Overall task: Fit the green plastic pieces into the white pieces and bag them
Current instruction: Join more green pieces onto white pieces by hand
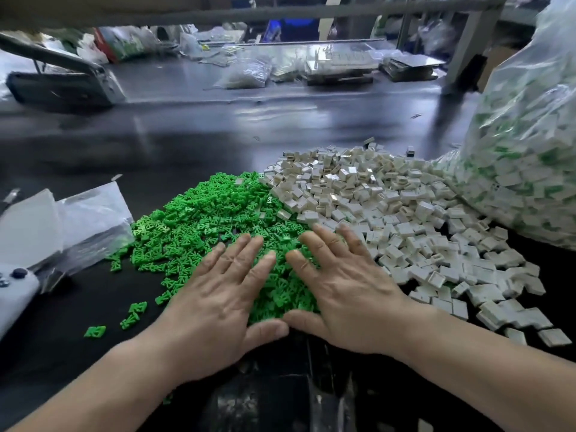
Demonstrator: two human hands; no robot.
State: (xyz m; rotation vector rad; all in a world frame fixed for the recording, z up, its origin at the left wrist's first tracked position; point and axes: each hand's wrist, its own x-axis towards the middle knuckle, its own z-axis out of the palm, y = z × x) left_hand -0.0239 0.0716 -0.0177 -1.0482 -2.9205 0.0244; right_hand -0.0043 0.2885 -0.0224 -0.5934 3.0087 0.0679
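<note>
Both hands lie palm-down on the green pieces (202,219). Left hand (218,294): fingers straight and slightly spread, pressing flat, gripping nothing. Right hand (349,291): same posture, flat and holding nothing, with its fingertips reaching the line where green meets white. The two thumbs come tip to tip at the near edge of the pile.

The green pieces form a low heap at centre. The white pieces (389,207) form a wider heap touching its right side and running toward the near right corner. No fitted pair can be made out on the table.

Edges and room:
- Right: a large clear bag (530,135), filled with white and green parts, leans against the white heap, so this side is closed off.
- Left: a stack of flat clear bags (90,219) lies just beside the green heap, with only a narrow strip between.
- Near left: a few stray green bits (95,331) sit apart on bare surface, with a white device (15,285) at the frame edge (only partly in view).
- Beyond both heaps: a broad open stretch of dark table (187,135).

The surface is black and glossy, with streaked reflections. At the far side lie small filled bags (246,73) and flat packets, and a dark lever tool (62,82) sits at far left. A grey post (467,45) rises at far right. The background is blurred.
</note>
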